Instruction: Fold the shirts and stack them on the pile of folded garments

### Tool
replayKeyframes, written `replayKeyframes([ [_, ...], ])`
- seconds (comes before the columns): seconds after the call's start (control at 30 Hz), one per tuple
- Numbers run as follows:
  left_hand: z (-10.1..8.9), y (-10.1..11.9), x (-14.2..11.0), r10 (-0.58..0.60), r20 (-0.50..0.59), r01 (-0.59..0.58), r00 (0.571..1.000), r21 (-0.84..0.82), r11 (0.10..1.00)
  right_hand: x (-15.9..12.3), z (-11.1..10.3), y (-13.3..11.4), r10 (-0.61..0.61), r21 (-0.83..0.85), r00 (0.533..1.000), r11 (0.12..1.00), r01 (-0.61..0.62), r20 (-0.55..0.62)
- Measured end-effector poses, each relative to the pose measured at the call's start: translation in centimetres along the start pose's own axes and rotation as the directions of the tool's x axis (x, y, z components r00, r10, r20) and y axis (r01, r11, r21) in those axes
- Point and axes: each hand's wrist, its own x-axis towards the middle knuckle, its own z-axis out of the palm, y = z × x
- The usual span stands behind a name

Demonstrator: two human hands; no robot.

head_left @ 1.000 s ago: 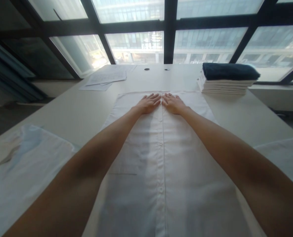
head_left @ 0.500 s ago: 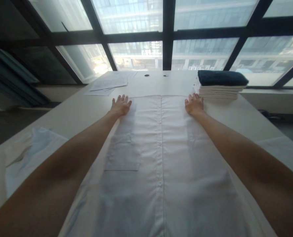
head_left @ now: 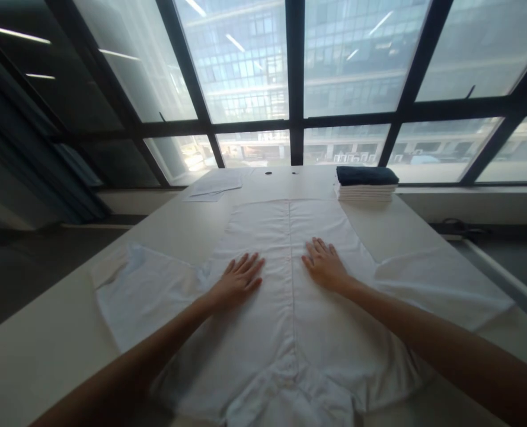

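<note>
A white button-up shirt (head_left: 263, 231) lies front side up on the table, its hem at the far end and its collar area bunched close to me. The sleeves spread out to either side. My left hand (head_left: 239, 279) rests flat with fingers spread on the shirt, left of the button placket. On the other side of the placket, my right hand (head_left: 324, 265) lies flat too, fingers apart. Neither hand grips the cloth. Creases run across the fabric near the placket, and the part nearest me is rumpled.
At the table's far right sits a stack of folded white cloths (head_left: 364, 193) topped by a dark navy folded cloth (head_left: 366, 175). Sheets of paper (head_left: 214, 185) lie at the far left of the white table (head_left: 165, 228). Behind stand large dark-framed windows (head_left: 295, 89).
Both hands went from the placket at the hem out to the side edges, then came back toward me onto the middle of the shirt. The view has tilted up.
</note>
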Motion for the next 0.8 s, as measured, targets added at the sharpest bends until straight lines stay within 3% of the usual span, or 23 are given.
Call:
replayKeyframes([
  [0.13, 1.8, -0.9, -3.6, -0.149, -0.102, 0.152, 0.984, 0.019, 0.988, -3.9, -0.1, 1.4, 0.092, -0.028, 0.995, 0.995, -0.091, 0.033],
  [0.33, 2.8, -0.6, -5.8, -0.181, -0.172, 0.185, 0.968, 0.011, 0.983, -7.5, 0.4, 1.7, 0.111, -0.059, 0.994, 0.992, -0.111, -0.013],
  [0.53, 2.4, -0.8, -4.8, -0.190, -0.201, 0.200, 0.961, 0.031, 0.979, -5.4, -0.4, 2.1, 0.104, -0.042, 0.994, 0.994, -0.104, 0.012],
  [0.8, 1.0, -3.2, -1.3, -0.189, -0.229, 0.204, 0.955, 0.045, 0.978, -0.9, -0.6, 2.1, 0.089, -0.024, 0.996, 0.996, -0.088, 0.025],
])
